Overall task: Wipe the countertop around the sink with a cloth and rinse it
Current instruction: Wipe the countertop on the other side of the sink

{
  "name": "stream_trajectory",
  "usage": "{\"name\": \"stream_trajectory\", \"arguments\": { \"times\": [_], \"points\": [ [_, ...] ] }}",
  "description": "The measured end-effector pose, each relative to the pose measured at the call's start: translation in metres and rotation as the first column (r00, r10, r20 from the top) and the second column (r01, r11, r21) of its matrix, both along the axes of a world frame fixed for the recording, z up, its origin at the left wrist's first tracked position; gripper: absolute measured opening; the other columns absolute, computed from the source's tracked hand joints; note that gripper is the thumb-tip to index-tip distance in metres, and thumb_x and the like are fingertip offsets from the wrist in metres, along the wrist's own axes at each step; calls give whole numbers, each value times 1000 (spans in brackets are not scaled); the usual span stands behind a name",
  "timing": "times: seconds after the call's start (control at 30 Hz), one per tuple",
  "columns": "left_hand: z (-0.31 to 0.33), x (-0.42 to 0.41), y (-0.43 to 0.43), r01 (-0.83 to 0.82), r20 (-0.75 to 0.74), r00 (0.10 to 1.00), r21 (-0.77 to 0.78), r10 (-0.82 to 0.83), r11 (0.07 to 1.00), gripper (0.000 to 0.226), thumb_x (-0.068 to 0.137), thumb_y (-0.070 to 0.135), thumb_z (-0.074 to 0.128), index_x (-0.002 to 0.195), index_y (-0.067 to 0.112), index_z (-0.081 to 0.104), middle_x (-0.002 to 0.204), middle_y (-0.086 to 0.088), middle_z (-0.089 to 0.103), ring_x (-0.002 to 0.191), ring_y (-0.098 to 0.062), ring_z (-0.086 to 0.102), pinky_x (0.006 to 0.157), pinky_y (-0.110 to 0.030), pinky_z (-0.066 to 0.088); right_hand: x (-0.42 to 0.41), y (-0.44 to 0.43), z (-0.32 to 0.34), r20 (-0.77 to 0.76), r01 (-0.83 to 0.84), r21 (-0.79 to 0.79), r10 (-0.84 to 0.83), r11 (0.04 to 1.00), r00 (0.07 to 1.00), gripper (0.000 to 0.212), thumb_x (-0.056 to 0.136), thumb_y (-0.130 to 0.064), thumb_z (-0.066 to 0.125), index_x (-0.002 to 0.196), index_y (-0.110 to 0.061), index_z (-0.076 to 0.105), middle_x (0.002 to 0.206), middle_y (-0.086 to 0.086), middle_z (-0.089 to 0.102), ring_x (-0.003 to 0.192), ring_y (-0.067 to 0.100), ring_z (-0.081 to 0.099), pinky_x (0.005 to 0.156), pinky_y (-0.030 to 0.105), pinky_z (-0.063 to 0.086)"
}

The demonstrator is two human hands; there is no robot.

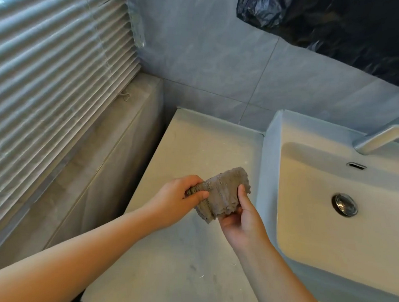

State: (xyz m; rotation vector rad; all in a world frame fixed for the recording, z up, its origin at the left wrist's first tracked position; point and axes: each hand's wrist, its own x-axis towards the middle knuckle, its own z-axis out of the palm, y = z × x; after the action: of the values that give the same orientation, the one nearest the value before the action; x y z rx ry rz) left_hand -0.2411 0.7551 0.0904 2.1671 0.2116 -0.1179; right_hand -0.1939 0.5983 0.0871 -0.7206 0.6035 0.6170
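Cloth: grey, fuzzy, bunched and folded; it was held in the air above the countertop, to the left of the sink, touching neither. Left hand gripped the cloth's left end, thumb on the near face and fingers curled tight behind it. Right hand clamped the cloth's lower right part, thumb pressed up against the front and the other fingers wrapped underneath. Both forearms were bare. Countertop was pale and matte, with faint smudges and a few small light specks on the near part. Sink was white and rectangular; its metal drain plug sat in the basin floor, and an overflow slot showed on the back wall. Chrome faucet reached over the basin from the right. Slatted blinds covered the window at left.
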Motion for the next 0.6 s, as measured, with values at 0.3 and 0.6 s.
{"name": "stream_trajectory", "arguments": {
  "times": [0.3,0.6],
  "points": [
    [-32,9,29,-159,-65,985,57,162,986,19,92,40,53,105,28,60,92,14,61,83,1,57,67,-7,42,46,0,-11,135,-112,-468,196,877,971,24,88,-39,63,97,-17,68,94,5,75,82,20,72,76,36,55],
    [-124,33,109,-435,-92,856,403,509,805,33,92,44,43,104,18,59,99,-4,58,90,-26,56,76,-38,49,143,34,-26,433,136,-864,579,484,690,35,82,-37,71,64,-12,53,65,3,56,63,17,52,60,28,45]
  ]
}}
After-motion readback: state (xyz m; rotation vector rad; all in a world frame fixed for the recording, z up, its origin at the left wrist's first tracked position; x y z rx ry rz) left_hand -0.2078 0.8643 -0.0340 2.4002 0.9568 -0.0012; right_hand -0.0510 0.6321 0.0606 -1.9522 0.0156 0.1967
